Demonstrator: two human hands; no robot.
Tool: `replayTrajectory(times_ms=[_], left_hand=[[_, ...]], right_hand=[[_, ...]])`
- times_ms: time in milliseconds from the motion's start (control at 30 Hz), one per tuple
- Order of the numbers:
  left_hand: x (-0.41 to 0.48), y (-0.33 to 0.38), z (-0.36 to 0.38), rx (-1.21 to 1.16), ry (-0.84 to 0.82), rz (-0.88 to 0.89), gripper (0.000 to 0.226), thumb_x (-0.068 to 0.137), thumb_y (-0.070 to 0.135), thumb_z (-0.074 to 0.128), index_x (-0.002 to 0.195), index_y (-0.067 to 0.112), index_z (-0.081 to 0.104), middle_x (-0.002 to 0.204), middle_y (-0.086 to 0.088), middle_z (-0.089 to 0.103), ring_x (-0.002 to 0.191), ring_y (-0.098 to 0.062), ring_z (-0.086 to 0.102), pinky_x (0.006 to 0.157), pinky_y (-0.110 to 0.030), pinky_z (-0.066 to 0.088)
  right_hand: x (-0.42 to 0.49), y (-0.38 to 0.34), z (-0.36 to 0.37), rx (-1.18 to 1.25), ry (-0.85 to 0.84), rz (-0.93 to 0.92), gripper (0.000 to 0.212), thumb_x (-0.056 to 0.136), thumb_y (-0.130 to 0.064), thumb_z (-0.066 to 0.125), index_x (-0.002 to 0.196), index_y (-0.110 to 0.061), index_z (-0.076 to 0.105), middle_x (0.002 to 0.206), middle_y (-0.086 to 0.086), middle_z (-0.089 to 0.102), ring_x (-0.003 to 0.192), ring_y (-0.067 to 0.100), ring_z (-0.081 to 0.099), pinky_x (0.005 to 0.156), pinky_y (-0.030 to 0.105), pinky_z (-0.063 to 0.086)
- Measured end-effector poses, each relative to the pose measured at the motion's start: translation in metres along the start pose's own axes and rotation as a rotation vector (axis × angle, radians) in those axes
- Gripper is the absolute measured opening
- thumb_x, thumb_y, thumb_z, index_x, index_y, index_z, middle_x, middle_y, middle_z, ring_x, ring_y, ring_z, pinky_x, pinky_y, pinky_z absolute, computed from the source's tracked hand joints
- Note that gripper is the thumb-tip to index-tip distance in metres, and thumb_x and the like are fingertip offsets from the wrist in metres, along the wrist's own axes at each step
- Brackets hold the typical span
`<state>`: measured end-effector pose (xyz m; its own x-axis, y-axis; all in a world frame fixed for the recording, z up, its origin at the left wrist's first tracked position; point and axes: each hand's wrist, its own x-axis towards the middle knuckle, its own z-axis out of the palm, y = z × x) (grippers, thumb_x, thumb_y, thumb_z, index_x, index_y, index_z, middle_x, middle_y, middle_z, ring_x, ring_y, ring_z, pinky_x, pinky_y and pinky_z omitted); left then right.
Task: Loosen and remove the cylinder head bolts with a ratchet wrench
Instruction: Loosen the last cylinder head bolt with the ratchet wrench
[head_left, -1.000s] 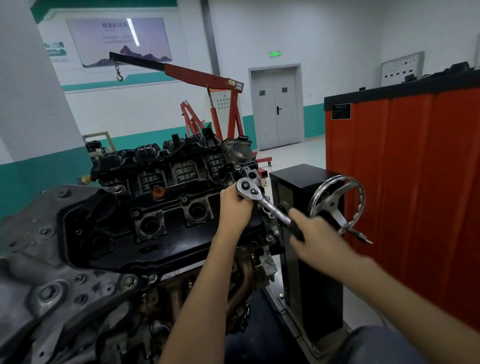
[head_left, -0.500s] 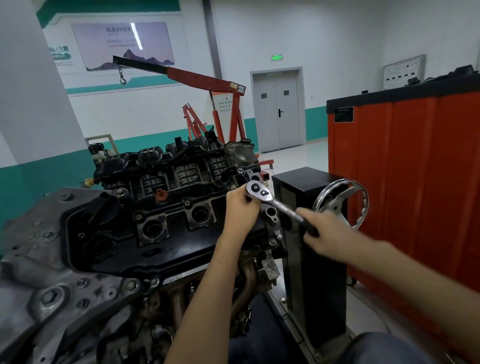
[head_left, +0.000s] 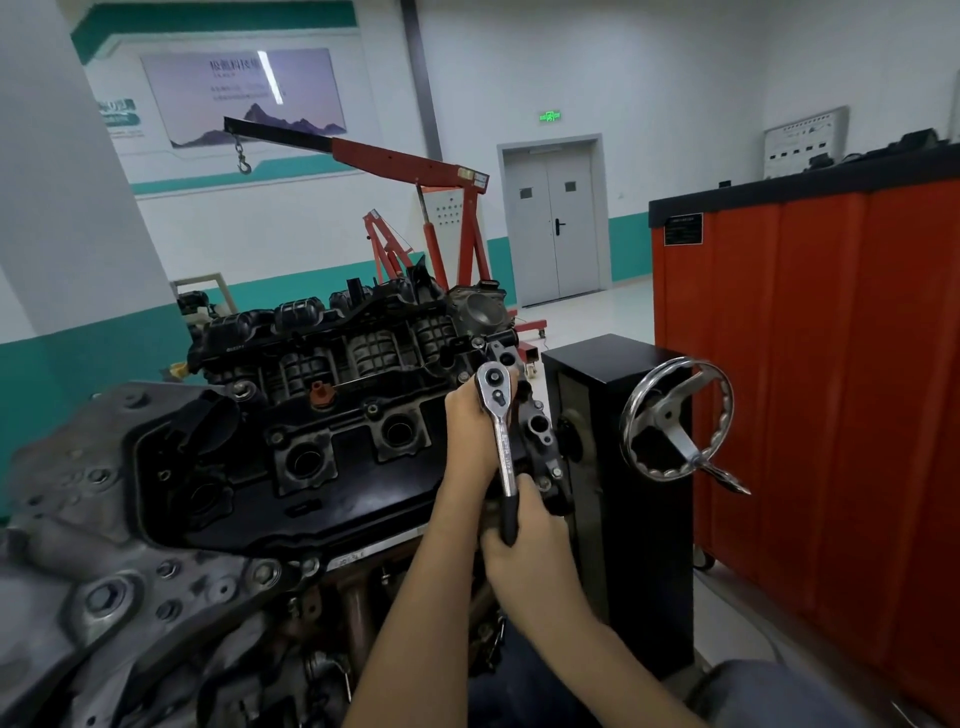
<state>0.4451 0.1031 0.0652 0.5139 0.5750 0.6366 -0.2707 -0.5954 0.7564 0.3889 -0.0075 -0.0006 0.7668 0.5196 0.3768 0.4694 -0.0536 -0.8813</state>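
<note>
A chrome ratchet wrench (head_left: 503, 436) with a black grip stands on the right end of the black cylinder head (head_left: 332, 467), its round head up and its handle pointing down toward me. My left hand (head_left: 470, 431) is curled around the wrench just under the round head, hiding the socket and the bolt beneath. My right hand (head_left: 524, 525) grips the black handle end, close below my left hand. Other bolt heads dot the head's rim and the grey engine casting (head_left: 93, 582) at the left.
A black stand (head_left: 623, 467) with a chrome handwheel (head_left: 675, 421) sits right of the engine. A red cabinet (head_left: 831, 389) fills the right side. A red engine crane (head_left: 431, 208) and grey double doors (head_left: 553, 218) stand at the back.
My right hand has swung the wrench handle from pointing out to the right down toward me, close to my left forearm. My left hand stayed at the wrench head.
</note>
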Motion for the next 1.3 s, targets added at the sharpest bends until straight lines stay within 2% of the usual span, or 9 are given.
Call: replayTrajectory(times_ms=[167,367,467,567,733,900,1000,1100,1300], left_hand=[[-0.001,0.004,-0.005,-0.01,-0.047,-0.033,0.042,0.088,0.001,0.058,0.053,0.017,0.04,0.05,0.01,0.042,0.054,-0.002,0.035,0.055,-0.023,0.031],[-0.005,0.008,-0.006,-0.009,-0.039,0.008,0.016,0.085,-0.002,0.051,0.077,-0.012,0.06,0.068,-0.02,0.056,0.064,-0.011,0.042,0.058,-0.028,0.034],[-0.006,0.005,-0.003,-0.047,-0.01,-0.028,0.018,0.086,-0.003,0.052,0.07,-0.009,0.057,0.065,-0.009,0.054,0.064,-0.012,0.043,0.06,-0.028,0.035],[-0.004,0.003,0.0,-0.042,-0.016,-0.024,0.044,0.087,-0.003,0.057,0.052,0.019,0.041,0.047,0.014,0.043,0.052,0.001,0.034,0.052,-0.02,0.031],[0.0,0.003,0.001,-0.014,0.033,0.014,0.053,0.091,0.006,0.062,0.052,0.026,0.033,0.054,0.008,0.034,0.058,-0.005,0.03,0.055,-0.026,0.027],[-0.001,0.001,-0.005,-0.049,-0.056,-0.028,0.049,0.087,0.001,0.059,0.047,0.027,0.051,0.048,0.011,0.047,0.055,0.0,0.037,0.056,-0.024,0.033],[-0.001,0.006,-0.005,0.008,-0.081,0.018,0.02,0.087,-0.003,0.052,0.068,-0.007,0.058,0.062,-0.02,0.053,0.06,-0.008,0.038,0.057,-0.026,0.033],[-0.002,0.003,-0.005,-0.003,-0.02,0.025,0.018,0.086,-0.003,0.049,0.072,-0.012,0.055,0.06,-0.008,0.047,0.054,-0.003,0.033,0.05,-0.019,0.028],[-0.004,0.001,0.0,0.001,-0.042,0.042,0.05,0.085,-0.005,0.056,0.048,0.025,0.039,0.043,0.014,0.045,0.045,0.002,0.036,0.047,-0.012,0.028]], right_hand=[[0.021,0.007,-0.073,-0.279,-0.172,-0.083,0.03,0.083,-0.002,0.057,0.11,-0.014,0.053,0.07,0.005,0.054,0.055,0.017,0.054,0.048,0.021,0.043],[0.09,-0.023,-0.151,-1.1,-0.201,-0.431,0.019,0.091,-0.016,0.051,0.109,-0.018,0.048,0.075,-0.004,0.054,0.067,0.016,0.057,0.057,0.02,0.038],[0.064,-0.006,-0.129,-0.866,-0.129,-0.321,0.017,0.09,-0.014,0.055,0.104,-0.019,0.046,0.078,-0.001,0.059,0.065,0.014,0.058,0.051,0.017,0.038],[0.012,0.009,-0.072,-0.329,-0.076,-0.116,0.018,0.084,-0.007,0.058,0.093,-0.017,0.046,0.066,0.004,0.054,0.051,0.015,0.052,0.043,0.03,0.041],[-0.004,-0.004,0.005,0.05,0.036,-0.043,0.017,0.084,-0.005,0.052,0.093,-0.019,0.047,0.068,0.007,0.055,0.052,0.011,0.052,0.047,0.027,0.045],[0.019,0.008,-0.072,-0.282,-0.146,-0.121,0.026,0.083,-0.004,0.057,0.103,-0.019,0.052,0.07,0.004,0.052,0.053,0.013,0.05,0.049,0.027,0.044],[0.07,-0.008,-0.14,-0.828,-0.242,-0.288,0.023,0.087,-0.012,0.056,0.108,-0.021,0.05,0.067,-0.006,0.048,0.054,0.007,0.049,0.047,0.016,0.033],[0.099,-0.027,-0.156,-1.102,-0.211,-0.454,0.018,0.089,-0.018,0.054,0.105,-0.021,0.046,0.066,-0.006,0.047,0.059,0.014,0.05,0.052,0.019,0.032],[0.017,0.015,-0.081,-0.286,-0.107,-0.121,0.021,0.084,-0.005,0.059,0.089,-0.021,0.046,0.064,0.002,0.052,0.048,0.005,0.049,0.043,0.025,0.042]])
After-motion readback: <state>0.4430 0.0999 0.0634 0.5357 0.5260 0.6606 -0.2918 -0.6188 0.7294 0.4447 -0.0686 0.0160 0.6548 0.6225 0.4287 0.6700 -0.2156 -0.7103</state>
